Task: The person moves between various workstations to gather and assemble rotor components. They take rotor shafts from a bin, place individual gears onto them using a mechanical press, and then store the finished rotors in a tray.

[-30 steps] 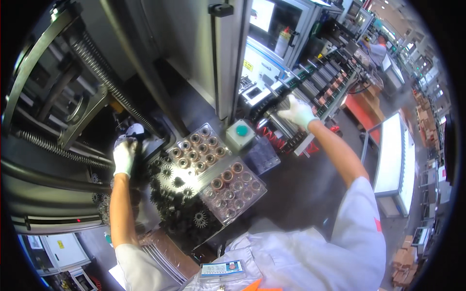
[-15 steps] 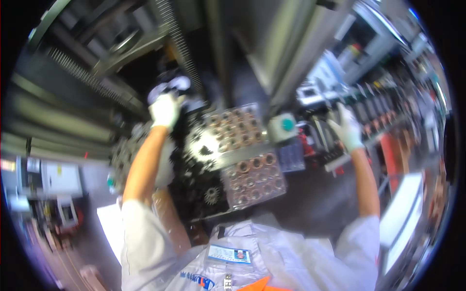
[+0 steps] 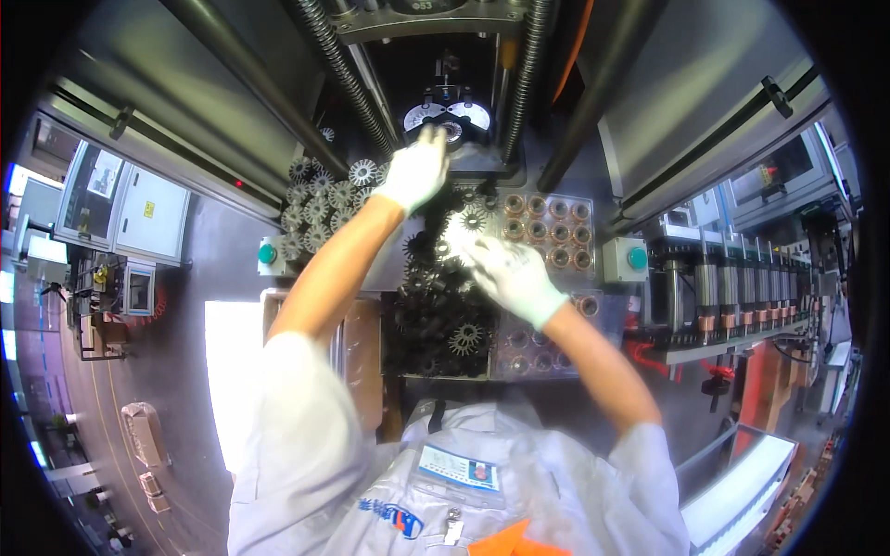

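Gears (image 3: 473, 220) beside right hand (image 3: 510, 273), round fixture (image 3: 452, 131) at left hand (image 3: 416, 173)

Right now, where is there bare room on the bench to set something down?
A grey patch between the pale gears and dark gears; dark bench behind the rear ring tray, by the right rod. Crowded: both lots of gears, right hand over the dark ones.

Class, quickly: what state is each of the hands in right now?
Left hand: at the round fixture; grip cannot be told.
Right hand: by the toothed discs; grip cannot be told.
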{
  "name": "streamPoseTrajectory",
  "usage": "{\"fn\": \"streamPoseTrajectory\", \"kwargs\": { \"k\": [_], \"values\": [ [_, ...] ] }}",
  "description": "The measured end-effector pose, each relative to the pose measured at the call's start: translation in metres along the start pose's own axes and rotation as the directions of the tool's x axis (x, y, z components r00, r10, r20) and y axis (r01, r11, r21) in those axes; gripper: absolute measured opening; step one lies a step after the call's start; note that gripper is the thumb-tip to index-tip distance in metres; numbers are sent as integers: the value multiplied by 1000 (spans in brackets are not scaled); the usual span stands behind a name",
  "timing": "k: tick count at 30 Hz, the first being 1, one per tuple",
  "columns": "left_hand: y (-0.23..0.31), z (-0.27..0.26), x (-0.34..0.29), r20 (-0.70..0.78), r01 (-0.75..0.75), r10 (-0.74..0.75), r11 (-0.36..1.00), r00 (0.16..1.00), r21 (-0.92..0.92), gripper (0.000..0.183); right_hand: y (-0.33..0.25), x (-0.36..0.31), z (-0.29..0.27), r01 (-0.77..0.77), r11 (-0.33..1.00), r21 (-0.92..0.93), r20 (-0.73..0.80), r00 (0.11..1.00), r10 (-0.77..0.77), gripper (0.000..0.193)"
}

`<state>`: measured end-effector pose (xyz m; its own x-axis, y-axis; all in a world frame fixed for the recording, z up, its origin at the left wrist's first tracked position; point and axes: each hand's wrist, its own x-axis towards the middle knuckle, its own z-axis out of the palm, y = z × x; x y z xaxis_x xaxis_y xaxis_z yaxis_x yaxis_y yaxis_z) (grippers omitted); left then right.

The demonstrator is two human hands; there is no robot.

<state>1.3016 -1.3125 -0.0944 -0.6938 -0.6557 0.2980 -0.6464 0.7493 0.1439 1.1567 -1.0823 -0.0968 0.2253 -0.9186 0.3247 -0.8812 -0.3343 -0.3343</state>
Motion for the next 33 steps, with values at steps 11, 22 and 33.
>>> {"fn": "streamPoseTrajectory", "kwargs": {
  "k": [11,22,33],
  "values": [
    [-106,-131,-266,-55,421,-424,905,904,-68,36,23,39,-2,-120,984,-130,183,973,143,17],
    [-56,-105,-241,4,82,-83,991,997,106,41,0,-11,-40,-540,27,841,449,726,521,28],
    [-36,-114,-240,100,-4,-6,995,995,96,35,-7,-17,-40,-389,250,886,230,840,492,32]
  ]
}}
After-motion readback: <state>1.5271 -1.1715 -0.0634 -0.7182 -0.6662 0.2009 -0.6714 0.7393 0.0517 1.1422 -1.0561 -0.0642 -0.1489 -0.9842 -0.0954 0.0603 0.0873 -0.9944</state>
